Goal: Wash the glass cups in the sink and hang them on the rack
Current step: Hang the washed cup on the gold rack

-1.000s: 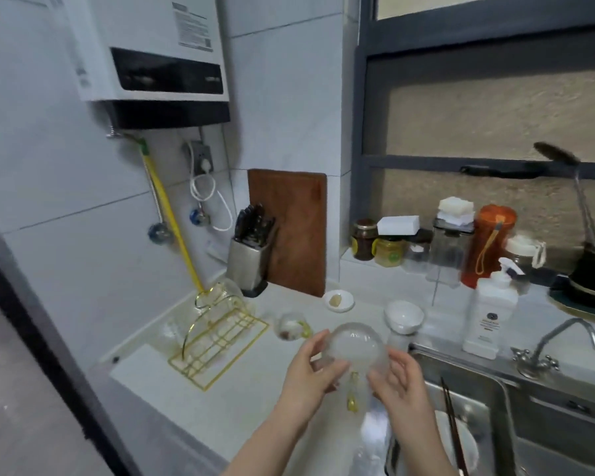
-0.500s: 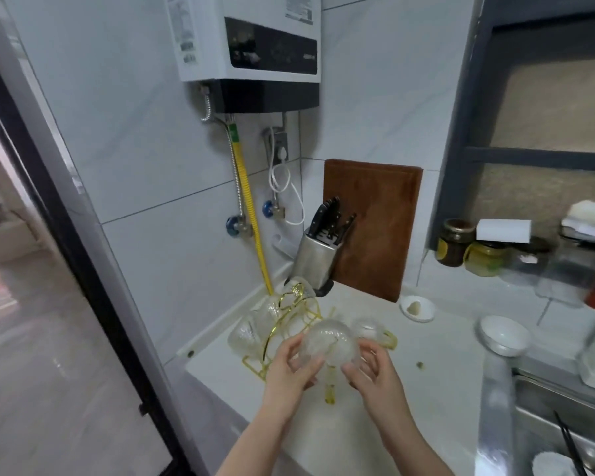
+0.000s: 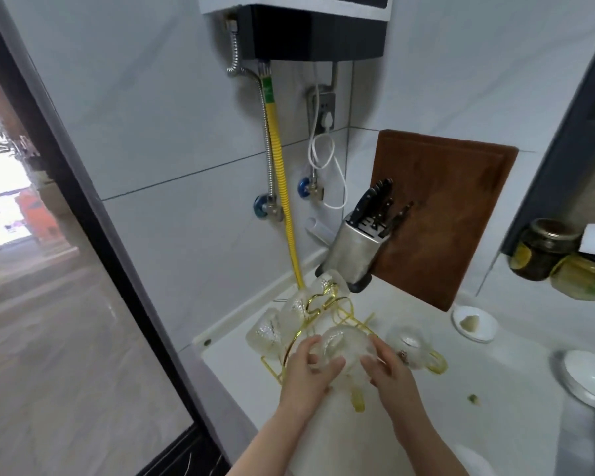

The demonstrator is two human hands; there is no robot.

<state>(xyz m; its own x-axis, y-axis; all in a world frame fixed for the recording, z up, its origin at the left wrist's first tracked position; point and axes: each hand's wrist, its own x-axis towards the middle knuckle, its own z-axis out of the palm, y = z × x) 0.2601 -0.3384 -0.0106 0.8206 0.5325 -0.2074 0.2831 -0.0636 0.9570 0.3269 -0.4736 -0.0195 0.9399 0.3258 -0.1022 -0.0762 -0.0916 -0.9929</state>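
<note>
A textured glass cup with a yellow handle pointing down is held between both hands, just in front of the gold wire rack. My left hand grips its left side and my right hand grips its right side. Three glass cups hang on the rack, among them one low on the left and one at the top. Another glass cup with a yellow handle lies on the counter to the right of the rack.
A knife block and a brown cutting board stand behind the rack. A small white dish and a white bowl sit on the white counter at right. Jars line the window ledge. The counter's left edge drops off.
Both hands have carried the cup left from above the sink edge to the rack, and my view has turned left with them. The sink has left the view.
</note>
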